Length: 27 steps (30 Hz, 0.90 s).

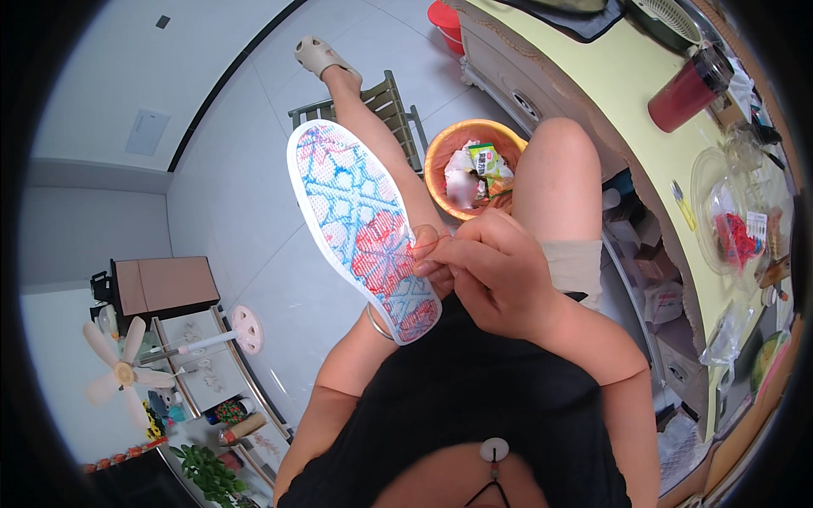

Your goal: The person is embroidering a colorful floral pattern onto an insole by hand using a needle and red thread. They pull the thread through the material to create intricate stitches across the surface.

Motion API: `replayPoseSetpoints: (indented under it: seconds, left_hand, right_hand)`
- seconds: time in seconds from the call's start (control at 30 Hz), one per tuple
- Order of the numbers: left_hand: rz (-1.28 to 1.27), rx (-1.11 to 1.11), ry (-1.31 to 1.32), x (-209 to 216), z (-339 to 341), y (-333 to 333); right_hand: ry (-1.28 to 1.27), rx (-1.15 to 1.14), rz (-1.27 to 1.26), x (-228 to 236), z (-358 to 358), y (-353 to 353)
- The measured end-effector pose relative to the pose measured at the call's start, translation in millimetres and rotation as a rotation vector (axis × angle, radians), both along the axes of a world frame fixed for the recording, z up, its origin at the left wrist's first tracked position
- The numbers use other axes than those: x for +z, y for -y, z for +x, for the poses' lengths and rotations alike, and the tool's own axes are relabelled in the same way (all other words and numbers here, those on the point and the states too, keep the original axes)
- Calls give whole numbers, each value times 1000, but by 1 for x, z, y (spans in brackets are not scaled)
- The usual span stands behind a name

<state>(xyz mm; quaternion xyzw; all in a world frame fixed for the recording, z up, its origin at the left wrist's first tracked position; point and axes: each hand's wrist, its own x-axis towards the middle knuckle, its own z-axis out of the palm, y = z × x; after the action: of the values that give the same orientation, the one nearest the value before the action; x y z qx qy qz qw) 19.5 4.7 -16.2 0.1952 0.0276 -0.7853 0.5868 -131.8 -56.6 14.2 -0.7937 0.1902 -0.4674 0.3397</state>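
Observation:
A shoe insole (339, 199) with a white rim hangs tilted in front of my lap, its face covered in blue, red and pink cross-stitch. My left hand (430, 256) grips it by the right edge; most of that hand is behind the insole, with fingertips showing. Close against those fingertips, my right hand (501, 267) is closed in a pinch. A fine red thread (438, 240) seems to run at its fingers; any needle is too small to make out. A bracelet (378, 323) circles my left wrist, partly behind the heel end.
Between my knees stands an orange waste bin (439, 152) with wrappers inside. One leg stretches over a low slatted stool (398, 106). The table (631, 127) on the right bears a dark red tumbler (690, 89) and a clear plastic tray (707, 212) with red thread. A fan (125, 372) stands left.

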Motion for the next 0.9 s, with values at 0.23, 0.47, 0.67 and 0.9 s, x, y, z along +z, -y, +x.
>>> replayPoseSetpoints:
  seconds: [0.23, 0.47, 0.67, 0.9]
  left_hand:
    - [2, -15, 27, 4, 1, -3]
    - [-191, -93, -60, -13, 5, 2]
    - [-111, -77, 15, -5, 4, 0]
    - [-171, -104, -3, -8, 4, 1]
  right_hand:
    - [-9, -42, -7, 5, 4, 0]
    - [2, -35, 5, 4, 5, 0]
    - [20, -42, 19, 5, 4, -1]
    - [21, -48, 8, 3, 3, -2]
